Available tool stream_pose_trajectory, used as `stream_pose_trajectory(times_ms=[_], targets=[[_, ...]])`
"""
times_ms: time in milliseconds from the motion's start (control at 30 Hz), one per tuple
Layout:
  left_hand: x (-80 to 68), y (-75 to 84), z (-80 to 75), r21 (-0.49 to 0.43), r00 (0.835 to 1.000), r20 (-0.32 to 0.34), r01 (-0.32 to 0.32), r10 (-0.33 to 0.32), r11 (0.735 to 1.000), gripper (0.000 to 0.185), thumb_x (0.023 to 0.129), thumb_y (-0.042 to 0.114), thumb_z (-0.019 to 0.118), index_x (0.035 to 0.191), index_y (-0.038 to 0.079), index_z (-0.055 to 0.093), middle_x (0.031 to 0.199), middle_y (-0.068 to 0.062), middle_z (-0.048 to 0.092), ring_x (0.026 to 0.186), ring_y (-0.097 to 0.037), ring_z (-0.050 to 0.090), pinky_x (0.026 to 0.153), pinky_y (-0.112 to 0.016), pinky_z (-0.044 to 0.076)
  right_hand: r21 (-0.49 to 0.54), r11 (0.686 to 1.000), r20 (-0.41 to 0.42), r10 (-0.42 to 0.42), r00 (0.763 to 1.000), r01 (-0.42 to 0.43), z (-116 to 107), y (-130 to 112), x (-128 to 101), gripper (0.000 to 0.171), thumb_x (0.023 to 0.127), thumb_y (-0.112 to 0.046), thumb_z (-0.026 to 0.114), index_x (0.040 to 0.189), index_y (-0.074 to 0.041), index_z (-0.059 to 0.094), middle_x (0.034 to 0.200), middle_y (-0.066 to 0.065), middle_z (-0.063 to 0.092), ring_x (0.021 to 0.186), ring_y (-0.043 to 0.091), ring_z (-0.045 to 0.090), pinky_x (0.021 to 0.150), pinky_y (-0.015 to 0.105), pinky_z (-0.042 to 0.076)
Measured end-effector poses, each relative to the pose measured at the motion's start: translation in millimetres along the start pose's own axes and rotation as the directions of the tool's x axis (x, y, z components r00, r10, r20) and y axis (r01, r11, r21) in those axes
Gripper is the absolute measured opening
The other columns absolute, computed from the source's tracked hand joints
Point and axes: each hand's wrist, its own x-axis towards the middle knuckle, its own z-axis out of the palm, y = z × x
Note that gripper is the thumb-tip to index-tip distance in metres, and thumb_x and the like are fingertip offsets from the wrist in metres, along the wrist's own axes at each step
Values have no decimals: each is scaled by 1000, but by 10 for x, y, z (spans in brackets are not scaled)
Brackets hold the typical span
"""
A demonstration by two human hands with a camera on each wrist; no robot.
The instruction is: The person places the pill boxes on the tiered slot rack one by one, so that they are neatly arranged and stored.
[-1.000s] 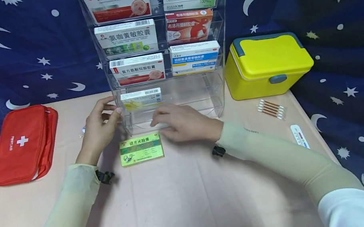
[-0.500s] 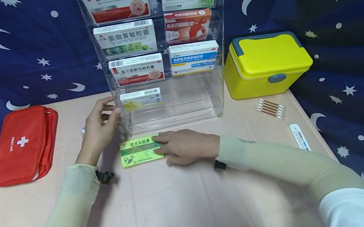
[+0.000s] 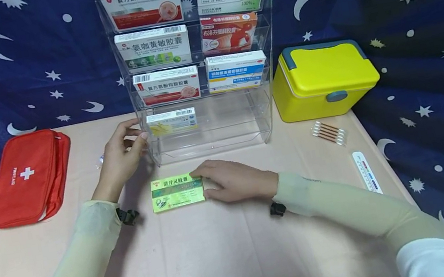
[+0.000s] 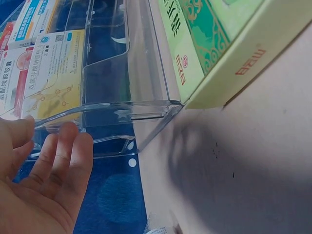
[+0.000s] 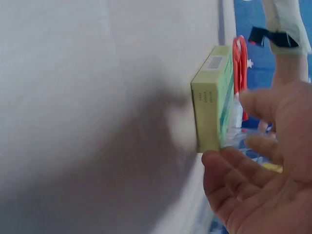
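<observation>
A yellow-green medicine box point(image 3: 177, 192) lies flat on the table in front of a clear plastic display rack point(image 3: 232, 145). My right hand point(image 3: 235, 179) is at the box's right end, fingertips touching its far right corner. In the right wrist view the fingers point(image 5: 229, 178) meet the box's edge while the thumb stays apart from it. My left hand point(image 3: 120, 159) holds the rack's left side wall low down, with the thumb at the front; the left wrist view shows the fingers point(image 4: 63, 156) at that wall's edge. A white-and-yellow medicine box point(image 3: 172, 122) stands in the bottom tier's left half.
Upper tiers hold several boxes, including a red one point(image 3: 228, 33) and a blue-and-white one point(image 3: 237, 71). A red first-aid pouch point(image 3: 28, 177) lies left. To the right are a yellow case point(image 3: 325, 78), a cotton swab packet point(image 3: 328, 133) and a thermometer strip point(image 3: 366, 172).
My right hand has come from the rack's bottom tier down to the green box. The box has slid towards me and slightly right. My left hand stays on the rack.
</observation>
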Motion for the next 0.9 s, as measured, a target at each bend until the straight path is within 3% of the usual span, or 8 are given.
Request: stream_pose_trajectory(times_ms=[100, 167, 300, 467, 633, 900], targets=[[-9, -1, -4, -2, 1000, 0, 1, -1, 1000, 42, 103, 24, 63, 144, 14, 53, 114, -12, 66, 83, -26, 67, 64, -21, 58, 128, 989, -79, 86, 993, -75, 53, 64, 57, 54, 99, -29, 68, 145, -6, 51, 117, 3, 60, 100, 13, 57, 87, 26, 51], [-16, 0, -6, -2, 1000, 3, 2, -2, 1000, 42, 104, 24, 62, 144, 14, 53, 114, -12, 65, 83, -25, 67, 65, -22, 59, 158, 981, -104, 127, 986, -110, 81, 94, 88, 54, 98, -30, 70, 143, -5, 53, 109, 3, 60, 89, 13, 57, 79, 26, 50], [-25, 6, -6, -9, 1000, 14, 9, -9, 1000, 43, 104, 25, 62, 145, 14, 52, 115, -12, 65, 85, -24, 67, 70, -27, 62, 167, 974, -100, 168, 981, -150, 146, 129, 156, 57, 97, -35, 71, 141, -3, 55, 109, 1, 59, 82, 9, 56, 78, 24, 50], [-16, 6, 2, -19, 1000, 18, 10, -10, 1000, 43, 104, 25, 62, 145, 14, 52, 115, -13, 64, 86, -26, 67, 72, -30, 63, 126, 979, -84, 174, 981, -163, 174, 102, 208, 52, 97, -39, 70, 136, -7, 60, 104, 0, 57, 79, 10, 50, 70, 24, 47], [-9, 2, 4, -20, 1000, 17, 2, -1, 1000, 43, 104, 24, 62, 144, 14, 52, 115, -12, 65, 85, -26, 68, 72, -36, 64, 128, 980, -127, 171, 977, -155, 156, 101, 189, 44, 94, -40, 73, 128, -13, 65, 106, 1, 56, 81, 11, 49, 71, 25, 47], [7, -11, -3, -17, 1000, 15, -16, 16, 1000, 43, 104, 24, 61, 145, 13, 52, 113, -15, 64, 84, -25, 67, 69, -20, 60, 116, 971, -244, 230, 942, -207, 85, 137, 146, 46, 91, -42, 76, 129, -19, 61, 112, 1, 52, 89, 12, 47, 72, 26, 49]])
